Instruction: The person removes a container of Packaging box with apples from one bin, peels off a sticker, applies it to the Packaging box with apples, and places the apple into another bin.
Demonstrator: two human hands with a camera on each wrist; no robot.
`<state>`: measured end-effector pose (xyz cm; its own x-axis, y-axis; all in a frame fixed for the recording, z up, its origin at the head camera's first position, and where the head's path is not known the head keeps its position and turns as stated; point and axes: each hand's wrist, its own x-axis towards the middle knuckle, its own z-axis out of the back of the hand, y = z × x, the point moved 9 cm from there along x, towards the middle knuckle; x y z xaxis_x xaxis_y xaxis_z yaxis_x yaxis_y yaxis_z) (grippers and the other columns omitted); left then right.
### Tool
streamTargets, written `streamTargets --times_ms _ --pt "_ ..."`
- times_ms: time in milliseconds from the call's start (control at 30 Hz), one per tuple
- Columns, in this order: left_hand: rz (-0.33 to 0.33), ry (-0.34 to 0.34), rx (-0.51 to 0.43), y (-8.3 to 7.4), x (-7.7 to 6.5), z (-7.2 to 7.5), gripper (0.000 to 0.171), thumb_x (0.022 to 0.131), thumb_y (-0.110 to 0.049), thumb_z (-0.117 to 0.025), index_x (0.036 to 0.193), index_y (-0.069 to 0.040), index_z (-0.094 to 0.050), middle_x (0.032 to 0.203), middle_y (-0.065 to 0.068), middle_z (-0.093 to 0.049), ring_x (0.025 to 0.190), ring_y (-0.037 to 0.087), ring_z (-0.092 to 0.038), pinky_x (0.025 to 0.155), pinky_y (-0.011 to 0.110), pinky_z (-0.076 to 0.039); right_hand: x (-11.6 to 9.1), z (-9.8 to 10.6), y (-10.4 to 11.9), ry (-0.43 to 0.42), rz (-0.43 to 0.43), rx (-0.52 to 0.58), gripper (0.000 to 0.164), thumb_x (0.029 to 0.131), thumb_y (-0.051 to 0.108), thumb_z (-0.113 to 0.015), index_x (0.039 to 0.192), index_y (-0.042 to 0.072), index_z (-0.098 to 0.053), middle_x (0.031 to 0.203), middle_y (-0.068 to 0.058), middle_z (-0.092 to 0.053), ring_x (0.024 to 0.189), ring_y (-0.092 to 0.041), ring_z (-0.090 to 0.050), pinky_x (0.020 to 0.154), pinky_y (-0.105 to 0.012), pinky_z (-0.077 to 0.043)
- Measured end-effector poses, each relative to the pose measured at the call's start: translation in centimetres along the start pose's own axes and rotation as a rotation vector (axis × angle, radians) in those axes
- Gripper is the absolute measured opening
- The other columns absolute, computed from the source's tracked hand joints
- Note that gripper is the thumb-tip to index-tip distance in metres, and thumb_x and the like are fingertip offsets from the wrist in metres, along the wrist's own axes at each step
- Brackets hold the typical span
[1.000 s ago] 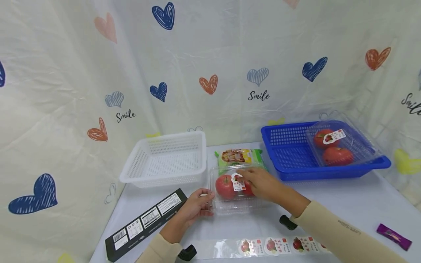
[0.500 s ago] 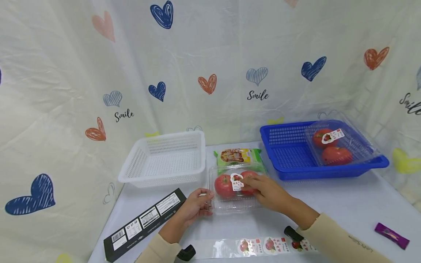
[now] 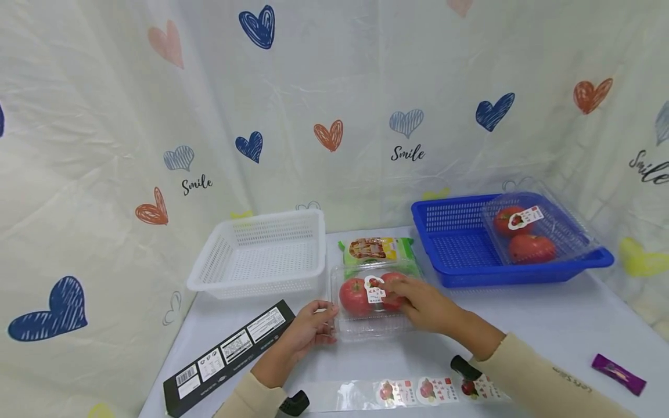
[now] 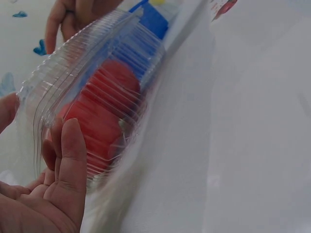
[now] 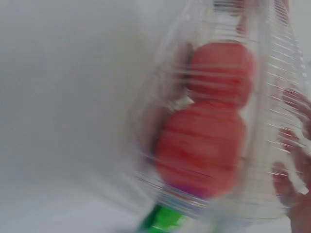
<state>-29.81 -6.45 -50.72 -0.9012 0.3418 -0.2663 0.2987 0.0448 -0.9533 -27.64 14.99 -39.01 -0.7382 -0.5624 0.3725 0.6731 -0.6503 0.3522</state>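
Note:
A clear plastic clamshell box with two red apples inside rests mid-table. My left hand holds its left edge, the thumb near the top rim and the other fingers along the side. On the lid is a white sticker with an apple picture. My right hand reaches over the lid from the right, its fingertips at the sticker's right edge. In the right wrist view, several fingers show blurred through the clear plastic. The left wrist view shows the box wall tilted across it.
Behind the box lies a green food packet. A white basket stands left, and a blue basket right with another apple box. A black carton, a sticker strip and a purple wrapper lie nearer.
My right hand has shifted rightward over the lid, uncovering more of the sticker and right-hand apple. My left hand keeps its place at the box edge.

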Motion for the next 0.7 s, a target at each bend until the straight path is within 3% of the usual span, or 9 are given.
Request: streamTargets --times_ms 133,333,533,700 --pt "-0.007 -0.019 0.006 -0.1 -0.1 0.2 0.053 0.090 -0.037 -0.070 0.121 -0.001 -0.049 0.087 0.008 -0.054 0.070 0.016 -0.058 0.068 0.033 -0.058 2.7 0.5 -0.2 0.124 -0.007 -0.018 0.034 0.089 0.002 -0.063 0.121 0.009 -0.067 0.115 -0.005 -0.067 0.109 -0.024 -0.059 0.091 -0.046 -0.050" --pt "0.000 -0.020 0.010 0.5 -0.4 -0.1 0.051 0.090 -0.042 -0.068 0.117 -0.002 -0.049 0.080 0.004 -0.053 0.065 0.015 -0.059 0.067 0.034 -0.058 4.4 0.1 -4.7 0.308 -0.246 -0.039 0.046 0.096 0.028 -0.063 0.137 0.007 -0.055 0.129 -0.011 -0.059 0.120 -0.027 -0.052 0.099 -0.050 -0.043" --pt "0.045 -0.012 -0.013 1.5 -1.4 -0.9 0.060 0.091 -0.053 -0.061 0.115 -0.002 -0.043 0.085 0.007 -0.057 0.067 0.017 -0.064 0.066 0.034 -0.058 4.5 0.0 -8.3 0.333 -0.350 -0.040 0.055 0.097 0.036 -0.060 0.141 0.005 -0.049 0.138 -0.014 -0.052 0.130 -0.035 -0.044 0.105 -0.055 -0.035" --pt "0.103 0.043 -0.081 2.4 -2.8 -2.4 0.071 0.092 -0.056 -0.058 0.120 0.004 -0.031 0.095 0.016 -0.066 0.078 0.028 -0.071 0.069 0.038 -0.059 4.9 0.0 -9.0 0.362 -0.381 -0.026 0.059 0.098 0.041 -0.056 0.144 0.006 -0.045 0.142 -0.017 -0.048 0.134 -0.039 -0.039 0.106 -0.058 -0.032"
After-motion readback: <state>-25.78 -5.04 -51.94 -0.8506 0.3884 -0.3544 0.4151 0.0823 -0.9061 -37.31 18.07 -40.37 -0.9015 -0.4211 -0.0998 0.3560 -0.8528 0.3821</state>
